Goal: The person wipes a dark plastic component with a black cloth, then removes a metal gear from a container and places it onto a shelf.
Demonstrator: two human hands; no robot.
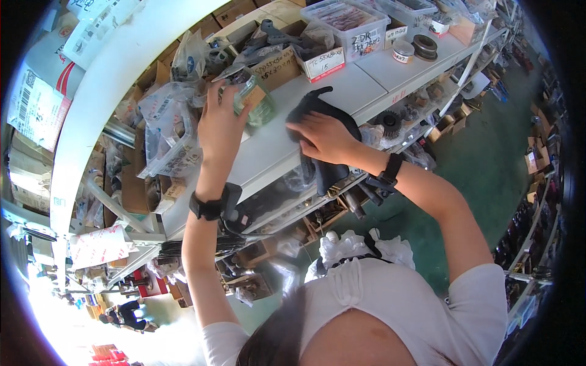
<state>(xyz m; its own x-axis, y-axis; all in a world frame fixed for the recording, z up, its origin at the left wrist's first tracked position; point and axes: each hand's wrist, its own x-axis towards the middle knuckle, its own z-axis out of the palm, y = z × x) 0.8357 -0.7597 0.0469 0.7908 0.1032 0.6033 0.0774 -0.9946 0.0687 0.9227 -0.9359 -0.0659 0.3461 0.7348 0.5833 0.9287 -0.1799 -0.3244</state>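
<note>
At the shelf's front part, my left hand [218, 119] is closed at the near left side of a clear, greenish plastic container [261, 104] with a tan label. Its fingers curl over the top edge and the thumb lies along the near side. My right hand [323, 139] presses on a black cloth [326, 108] to the right, its fingers bent over the fabric. Part of that cloth lies on the white shelf [265, 155], and the rest hangs over the front edge.
Open boxes of grey parts [274, 43] stand behind the container. A clear bin [351, 27], a small round tin [403, 51] and dark metal rings [425, 47] sit farther right. Left of my left hand is a tray of bagged parts [168, 143]. Lower shelves hold a black gear [389, 124].
</note>
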